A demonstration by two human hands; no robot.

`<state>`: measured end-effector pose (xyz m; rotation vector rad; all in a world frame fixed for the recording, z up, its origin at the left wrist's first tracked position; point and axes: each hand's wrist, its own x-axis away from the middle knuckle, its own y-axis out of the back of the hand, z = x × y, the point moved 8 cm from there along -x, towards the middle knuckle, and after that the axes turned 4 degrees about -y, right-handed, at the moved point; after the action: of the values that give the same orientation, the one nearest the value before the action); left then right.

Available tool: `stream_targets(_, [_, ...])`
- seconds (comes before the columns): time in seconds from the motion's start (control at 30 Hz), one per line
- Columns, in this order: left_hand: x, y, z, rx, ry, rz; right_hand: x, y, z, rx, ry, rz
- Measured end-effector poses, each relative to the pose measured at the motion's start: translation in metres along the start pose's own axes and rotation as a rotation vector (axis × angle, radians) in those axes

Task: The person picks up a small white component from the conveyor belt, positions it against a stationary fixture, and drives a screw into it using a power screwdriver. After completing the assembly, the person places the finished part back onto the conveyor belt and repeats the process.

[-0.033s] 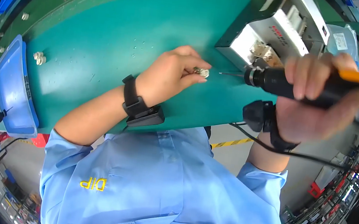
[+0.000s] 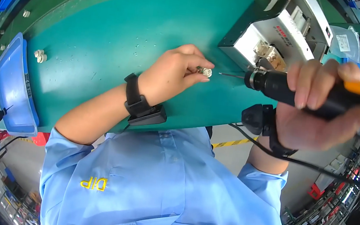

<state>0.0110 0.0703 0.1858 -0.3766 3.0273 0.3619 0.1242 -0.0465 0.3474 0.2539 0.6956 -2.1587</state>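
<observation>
Over the middle of the mat, my left hand [image 2: 174, 68] pinches a small round white-and-metal part [image 2: 205, 71] between thumb and fingertips. Wrapped in my right hand [image 2: 323, 97] is a black and orange electric screwdriver [image 2: 279, 86], held roughly level. Its thin bit [image 2: 231, 75] points left toward the part, with a short gap between tip and part. The fingers of my left hand partly cover the part.
At the far right stands a grey and white box-shaped machine [image 2: 262, 37] with small metal pieces in its opening. A blue tray [image 2: 28, 92] lies at the left on the green mat [image 2: 109, 26], near several small white round parts [image 2: 40, 56]. A black cable [image 2: 305, 163] hangs below my right wrist.
The screwdriver bit has come slightly closer to the part in my left hand. Both hands keep their hold.
</observation>
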Motion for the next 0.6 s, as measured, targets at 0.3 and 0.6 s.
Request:
stream_targets(0.3, [0.002,0.003,-0.002,-0.013,-0.039,-0.012,0.007,-0.04,-0.021,0.226,-0.011,0.11])
stream_targets(0.6, [0.001,0.002,-0.007,0.001,-0.089,-0.026,0.007,-0.046,-0.033,0.523,-0.17,-0.012])
